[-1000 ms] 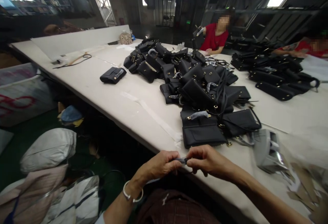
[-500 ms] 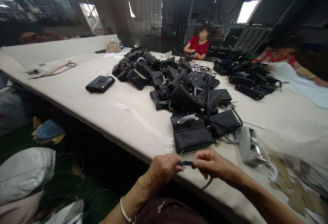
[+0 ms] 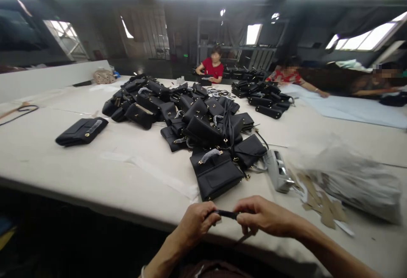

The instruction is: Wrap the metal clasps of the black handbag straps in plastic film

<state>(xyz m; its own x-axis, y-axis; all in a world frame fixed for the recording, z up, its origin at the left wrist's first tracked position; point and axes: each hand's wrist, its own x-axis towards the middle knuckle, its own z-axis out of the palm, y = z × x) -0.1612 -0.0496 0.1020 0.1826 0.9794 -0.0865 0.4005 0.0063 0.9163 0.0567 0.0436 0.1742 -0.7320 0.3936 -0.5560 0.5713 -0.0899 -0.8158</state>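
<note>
A long white table (image 3: 76, 172) fills most of the scene, its near edge just beyond the person's lap. Across its middle spreads a big heap of black bags (image 3: 203, 131), stacked and overlapping, several with handles in clear wrap. On the far right lies a pale blue sheet (image 3: 356, 110), with a co-worker's arm reaching over it. A person in red (image 3: 213, 69) sits at the far side, behind the heap. A smaller pile of black bags (image 3: 270, 99) lies right of the main one. At the right, a cloudy plastic bag (image 3: 359, 184) slumps beside tan strips (image 3: 327, 212). One lone black bag (image 3: 79, 133) lies at the left, well apart from the heap. Right of the heap's near end stands a grey-white device (image 3: 279, 171).

Both hands are at the near edge, in front of the nearest bag (image 3: 218, 178). The left hand (image 3: 199, 220) is closed, thumb and fingers pinching one end of a thin black strap (image 3: 227, 213); the right hand (image 3: 263, 217) pinches it too, a short stretch showing between them and a tail hanging below the right hand
</note>
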